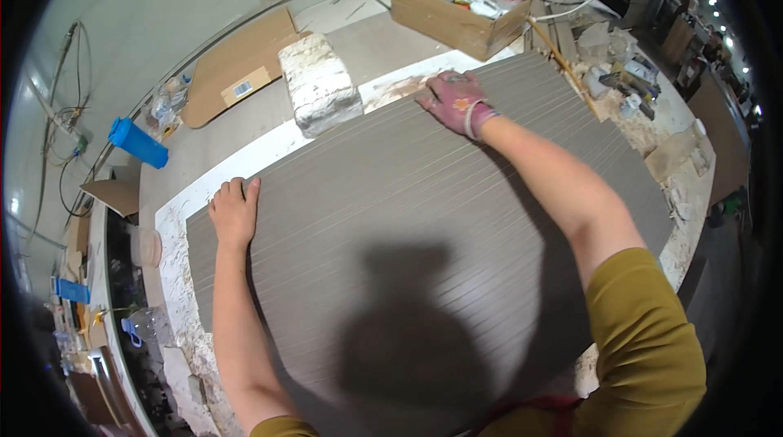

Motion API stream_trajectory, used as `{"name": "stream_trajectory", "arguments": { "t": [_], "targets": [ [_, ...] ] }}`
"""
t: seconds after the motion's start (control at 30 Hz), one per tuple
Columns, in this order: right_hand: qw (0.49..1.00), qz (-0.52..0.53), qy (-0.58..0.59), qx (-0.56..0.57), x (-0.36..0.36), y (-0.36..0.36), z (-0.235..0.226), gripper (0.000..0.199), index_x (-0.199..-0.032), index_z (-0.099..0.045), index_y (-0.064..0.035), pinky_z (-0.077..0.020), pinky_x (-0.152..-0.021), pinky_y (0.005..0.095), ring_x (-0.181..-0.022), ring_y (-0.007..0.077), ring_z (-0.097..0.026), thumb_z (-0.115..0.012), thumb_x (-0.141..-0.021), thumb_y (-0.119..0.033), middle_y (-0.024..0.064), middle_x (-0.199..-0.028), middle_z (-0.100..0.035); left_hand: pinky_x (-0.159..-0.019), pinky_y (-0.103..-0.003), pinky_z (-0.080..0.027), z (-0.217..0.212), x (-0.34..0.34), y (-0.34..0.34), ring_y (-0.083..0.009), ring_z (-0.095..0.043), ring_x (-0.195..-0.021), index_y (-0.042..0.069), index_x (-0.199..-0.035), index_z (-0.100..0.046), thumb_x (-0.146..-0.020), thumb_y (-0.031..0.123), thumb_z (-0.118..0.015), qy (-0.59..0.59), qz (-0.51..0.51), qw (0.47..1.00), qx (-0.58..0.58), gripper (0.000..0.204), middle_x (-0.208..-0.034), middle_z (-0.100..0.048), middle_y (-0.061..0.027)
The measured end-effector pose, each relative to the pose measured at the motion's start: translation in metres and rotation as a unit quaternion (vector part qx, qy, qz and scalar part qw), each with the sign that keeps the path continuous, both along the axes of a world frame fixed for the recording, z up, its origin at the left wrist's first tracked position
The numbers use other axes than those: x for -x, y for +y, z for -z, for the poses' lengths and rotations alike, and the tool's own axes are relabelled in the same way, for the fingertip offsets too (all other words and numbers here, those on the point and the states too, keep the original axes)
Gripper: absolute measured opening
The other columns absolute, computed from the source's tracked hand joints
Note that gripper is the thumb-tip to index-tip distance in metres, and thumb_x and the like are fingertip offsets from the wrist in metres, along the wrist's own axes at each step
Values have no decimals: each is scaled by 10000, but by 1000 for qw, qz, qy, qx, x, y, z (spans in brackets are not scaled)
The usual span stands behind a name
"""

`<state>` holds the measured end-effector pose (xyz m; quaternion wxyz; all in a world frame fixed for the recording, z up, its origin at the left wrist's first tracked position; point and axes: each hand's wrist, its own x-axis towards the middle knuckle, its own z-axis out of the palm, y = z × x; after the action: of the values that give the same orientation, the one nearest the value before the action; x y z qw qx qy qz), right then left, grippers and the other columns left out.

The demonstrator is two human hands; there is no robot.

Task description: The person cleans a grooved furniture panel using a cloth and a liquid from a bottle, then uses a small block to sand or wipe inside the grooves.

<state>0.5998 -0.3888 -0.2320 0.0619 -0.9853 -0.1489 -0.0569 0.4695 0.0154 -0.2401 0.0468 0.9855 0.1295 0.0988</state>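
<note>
- While I look down from above, a wide grey-brown panel with fine pale lines (pixel 391 192) lies across the white-crusted table (pixel 170 253).
- My bare left hand (pixel 236 213) rests over its far left edge, fingers slightly apart.
- My right hand, in a dusty pink glove (pixel 459 104), bends over the far edge, right of centre; I cannot tell whether either grips underneath.
- I'd press evenly and avoid bumping the rough white block (pixel 320 82) beyond, between the hands.

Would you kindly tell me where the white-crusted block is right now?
In the head view, the white-crusted block lies upper left of centre, by the far edge of the grey panel, between the cardboard sheet and the gloved right hand.
</note>
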Motion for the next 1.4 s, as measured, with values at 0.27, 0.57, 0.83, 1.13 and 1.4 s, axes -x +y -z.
{"name": "stream_trajectory", "arguments": {
  "t": [0.27,0.57,0.83,1.13,1.4],
  "targets": [
    [998,-50,-32,21,-10,-10,22,599,-1402,-385,-119,-202,-1117,496,-1389,297,-281,-392,-943,-503,133,-1461,-368,-1072,-508,-236,6,-1,2,-313,-428,-1243,86,-1301,-504,-917,566,-408,33,13,999,8,622,-1271,-512,-163],
    [987,-43,-140,-65,-8,-5,12,572,-1385,-413,-150,-237,-1105,478,-1376,302,-306,-468,-921,-479,144,-1441,-392,-1074,-578,-220,2,0,5,-337,-281,-1363,102,-1418,-349,-951,450,-445,-74,13,995,-60,591,-1477,-309,-157],
    [997,-37,-63,-1,70,-148,24,479,-1147,-603,-98,-282,-1077,477,-1171,320,-520,-447,-918,-488,151,-1205,-583,-979,-445,-325,-10,120,-84,-327,-491,-1073,26,-1202,-533,-879,309,-582,-24,156,987,41,432,-1105,-545,-149],
    [999,10,24,21,100,-123,-6,497,-1120,-586,-42,-213,-1123,466,-1231,310,-469,-394,-946,-467,180,-1222,-561,-996,-472,-304,-6,153,-81,-344,-484,-1056,4,-1168,-522,-897,279,-538,-12,128,991,23,387,-1086,-521,-160],
    [997,71,-18,-10,91,-123,10,576,-1381,-416,-132,-185,-1130,467,-1341,324,-343,-420,-934,-495,164,-1425,-388,-1117,-521,-158,-2,107,-85,-329,-214,-1398,107,-1430,-338,-928,311,-476,17,149,989,-6,559,-1523,-231,-132]
  ]
}}
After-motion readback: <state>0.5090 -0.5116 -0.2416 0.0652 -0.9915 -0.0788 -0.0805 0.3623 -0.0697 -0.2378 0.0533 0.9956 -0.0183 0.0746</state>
